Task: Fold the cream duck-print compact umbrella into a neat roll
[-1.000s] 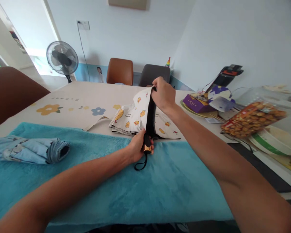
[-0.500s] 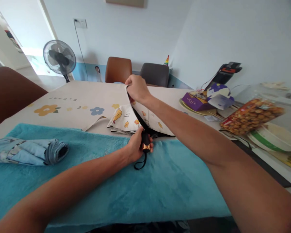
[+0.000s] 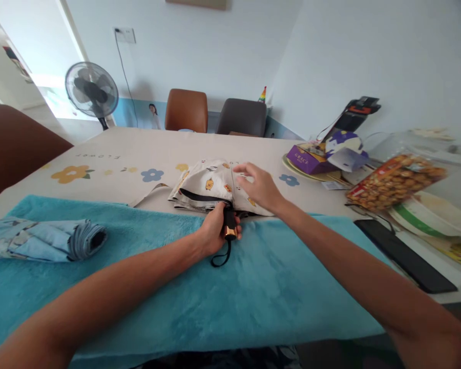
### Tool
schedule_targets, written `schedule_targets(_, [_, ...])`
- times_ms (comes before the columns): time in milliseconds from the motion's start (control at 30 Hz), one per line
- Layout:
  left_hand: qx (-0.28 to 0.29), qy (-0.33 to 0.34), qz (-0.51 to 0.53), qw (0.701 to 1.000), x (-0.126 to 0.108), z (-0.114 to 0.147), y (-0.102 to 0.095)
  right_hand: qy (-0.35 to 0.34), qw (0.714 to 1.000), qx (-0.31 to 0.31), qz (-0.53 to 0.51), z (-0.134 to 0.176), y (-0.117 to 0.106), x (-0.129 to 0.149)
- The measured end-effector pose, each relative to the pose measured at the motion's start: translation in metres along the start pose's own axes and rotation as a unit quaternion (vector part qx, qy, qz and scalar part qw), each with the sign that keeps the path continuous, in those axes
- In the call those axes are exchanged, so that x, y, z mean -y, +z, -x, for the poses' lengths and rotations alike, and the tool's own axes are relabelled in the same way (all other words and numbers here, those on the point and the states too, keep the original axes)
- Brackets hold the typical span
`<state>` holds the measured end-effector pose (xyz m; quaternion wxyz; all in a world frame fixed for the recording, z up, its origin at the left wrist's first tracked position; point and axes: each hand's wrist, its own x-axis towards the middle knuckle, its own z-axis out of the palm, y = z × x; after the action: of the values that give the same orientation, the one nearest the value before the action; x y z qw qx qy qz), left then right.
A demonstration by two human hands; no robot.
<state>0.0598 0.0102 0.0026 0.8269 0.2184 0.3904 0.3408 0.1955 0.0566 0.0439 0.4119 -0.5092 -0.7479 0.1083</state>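
A folding umbrella (image 3: pixel 211 182) with a cream canopy and small yellow cartoon prints lies on the table, its panels partly folded over to the left. Its black handle with a gold band and a wrist loop points toward me. My left hand (image 3: pixel 214 229) is wrapped round that handle, thumb near the canopy's edge. Just above the right part of the canopy, my right hand (image 3: pixel 258 185) has its fingers apart and holds nothing. Whether its fingertips touch the cloth I cannot tell. A strap (image 3: pixel 149 193) sticks out from the canopy on the left.
A rolled light-blue umbrella (image 3: pixel 46 240) lies at left on a turquoise plush cloth (image 3: pixel 176 307). Along the right stand a purple tissue box (image 3: pixel 307 160), a clear jar of snacks (image 3: pixel 399 179), a bowl (image 3: pixel 432 218) and a black flat object (image 3: pixel 407 256). Behind are chairs (image 3: pixel 186 110) and a fan (image 3: pixel 92 89).
My right hand has let go of the raised canopy panel and come down to the right. That panel now lies folded over to the left. My left hand stays on the handle.
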Motion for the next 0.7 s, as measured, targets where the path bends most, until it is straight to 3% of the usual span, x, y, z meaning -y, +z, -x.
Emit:
schedule_targets(133, [-0.075,0.042,-0.101,0.991,0.002,0.008,0.005,0.003,1.000,0.013,-0.005,0.051,0.010,-0.016])
schedule_targets(367, [-0.062,0.019,-0.296,0.953,-0.020,0.019,0.000,-0.041,0.999,0.022,-0.022,0.069,0.019,-0.030])
schedule_targets(500, [-0.050,0.022,-0.276,0.959,-0.031,0.017,-0.008,-0.046,0.998,0.047,-0.012,0.071,0.012,-0.030])
schedule_targets(700, [-0.043,0.059,-0.263,0.962,-0.023,0.003,-0.019,-0.080,0.993,0.090,0.021,0.074,0.010,-0.022])
